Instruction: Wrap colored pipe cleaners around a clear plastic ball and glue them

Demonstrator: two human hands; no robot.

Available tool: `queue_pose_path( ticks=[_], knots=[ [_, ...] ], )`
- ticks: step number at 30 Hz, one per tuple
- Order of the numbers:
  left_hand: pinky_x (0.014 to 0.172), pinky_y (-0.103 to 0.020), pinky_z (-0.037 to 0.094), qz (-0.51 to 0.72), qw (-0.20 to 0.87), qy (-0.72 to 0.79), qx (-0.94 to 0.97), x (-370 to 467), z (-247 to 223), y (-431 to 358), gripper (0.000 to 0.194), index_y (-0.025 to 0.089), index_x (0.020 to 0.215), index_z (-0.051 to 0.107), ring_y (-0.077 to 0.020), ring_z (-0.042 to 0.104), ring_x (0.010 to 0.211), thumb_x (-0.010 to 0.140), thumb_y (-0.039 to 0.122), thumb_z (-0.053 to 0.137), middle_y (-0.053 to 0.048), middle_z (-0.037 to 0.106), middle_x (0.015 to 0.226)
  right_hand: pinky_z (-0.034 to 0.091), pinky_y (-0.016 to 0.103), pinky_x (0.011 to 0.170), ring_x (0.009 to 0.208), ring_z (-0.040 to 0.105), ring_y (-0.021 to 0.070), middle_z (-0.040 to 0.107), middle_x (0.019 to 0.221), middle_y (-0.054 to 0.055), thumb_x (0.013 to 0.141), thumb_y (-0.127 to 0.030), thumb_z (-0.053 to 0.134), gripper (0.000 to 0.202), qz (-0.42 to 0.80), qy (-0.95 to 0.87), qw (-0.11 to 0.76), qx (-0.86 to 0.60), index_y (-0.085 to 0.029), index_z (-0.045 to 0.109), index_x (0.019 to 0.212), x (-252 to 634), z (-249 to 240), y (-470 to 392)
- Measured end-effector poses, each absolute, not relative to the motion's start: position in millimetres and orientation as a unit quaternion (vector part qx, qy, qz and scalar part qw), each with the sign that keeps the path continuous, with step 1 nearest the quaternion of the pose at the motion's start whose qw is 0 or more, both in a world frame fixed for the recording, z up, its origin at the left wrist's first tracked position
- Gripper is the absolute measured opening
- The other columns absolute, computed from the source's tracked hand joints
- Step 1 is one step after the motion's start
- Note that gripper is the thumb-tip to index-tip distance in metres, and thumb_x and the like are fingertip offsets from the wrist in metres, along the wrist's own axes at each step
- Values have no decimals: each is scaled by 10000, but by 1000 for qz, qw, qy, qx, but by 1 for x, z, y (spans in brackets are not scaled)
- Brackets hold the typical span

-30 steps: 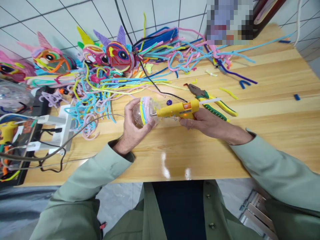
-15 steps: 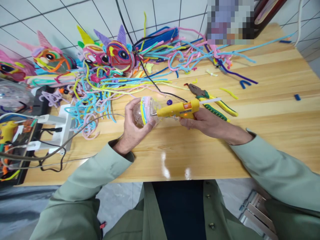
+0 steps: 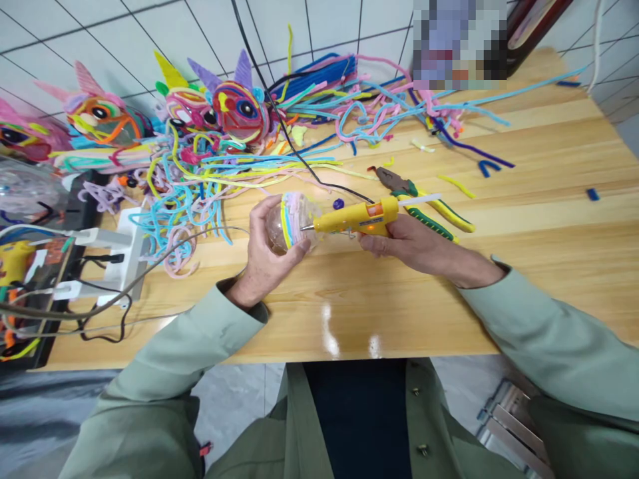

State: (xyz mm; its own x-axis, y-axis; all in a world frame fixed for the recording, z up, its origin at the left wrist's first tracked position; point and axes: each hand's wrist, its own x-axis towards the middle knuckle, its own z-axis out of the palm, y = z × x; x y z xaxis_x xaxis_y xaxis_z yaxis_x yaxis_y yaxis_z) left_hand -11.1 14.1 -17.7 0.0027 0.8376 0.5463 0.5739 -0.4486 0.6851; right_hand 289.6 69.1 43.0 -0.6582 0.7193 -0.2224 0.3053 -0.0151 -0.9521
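While a clear, rounded plastic bottle piece (image 3: 275, 230) wrapped in fuzzy yellow, blue and pink strips (image 3: 293, 221) is held above the worktop (image 3: 369, 299) by the left hand (image 3: 263, 256), its fingers curved moderately wide around the smooth sides, a hard yellow glue gun (image 3: 349, 219) is gripped by the narrowly closed fingers of the right hand (image 3: 414, 245), its slim metal nozzle (image 3: 307, 228) pointed at the strips; green-and-yellow pliers (image 3: 424, 203) are seen lying just beyond

You have one pair of pliers (image 3: 419, 203), and to the left of the pliers there are two yellow glue guns (image 3: 349, 218), one clear stripy ball (image 3: 291, 223), one tiny purple ball (image 3: 338, 203) and four bright toy heads (image 3: 241, 112).
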Motion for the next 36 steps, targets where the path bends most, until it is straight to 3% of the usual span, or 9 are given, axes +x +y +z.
queue_pose_path(
  ticks=[12, 36],
  knots=[
    [1250, -536, 517, 486, 128, 500, 706, -13, -17, 14, 825, 303, 1564, 464, -319, 619, 1411, 930, 694, 817, -113, 575, 1493, 466, 331, 675, 753, 565, 182, 630, 842, 5, 901, -706, 777, 494, 615, -678, 173, -362, -228, 713, 1008, 293, 38, 70],
    [1256, -524, 498, 464, 116, 518, 708, -11, -15, 13, 824, 283, 1572, 431, -326, 595, 1430, 965, 751, 733, -119, 558, 1503, 424, 347, 681, 729, 519, 176, 578, 815, -1, 862, -771, 765, 563, 625, -667, 172, -367, -222, 677, 955, 289, 44, 68]
  ],
)
